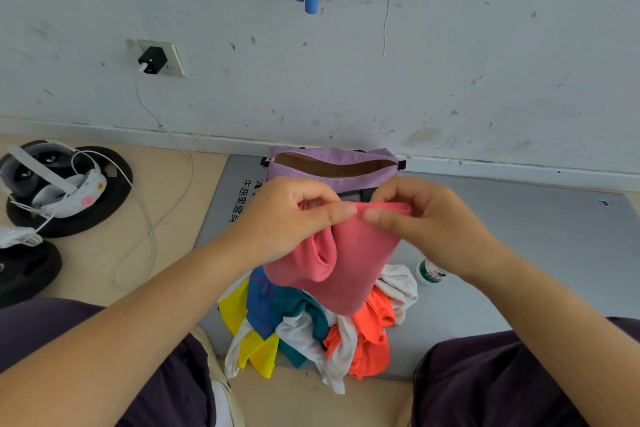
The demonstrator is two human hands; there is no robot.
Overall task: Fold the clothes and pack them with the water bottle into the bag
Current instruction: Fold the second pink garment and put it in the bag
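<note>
Both hands, left (pixel 294 215) and right (pixel 426 218), pinching pink garment's (pixel 346 263) top edge above clothes pile (pixel 311 326) on grey mat (pixel 519 253), open purple bag (pixel 332 166) beyond at wall, water bottle (pixel 431 272) rightward.

A pink garment (pixel 341 263) hangs above heaped clothes (pixel 311 329), lilac bag (pixel 332 166) open behind, bottle (pixel 431 272) beside.

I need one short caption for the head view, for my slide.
Both hands pinch a pink garment above the clothes pile, open purple bag behind.
</note>
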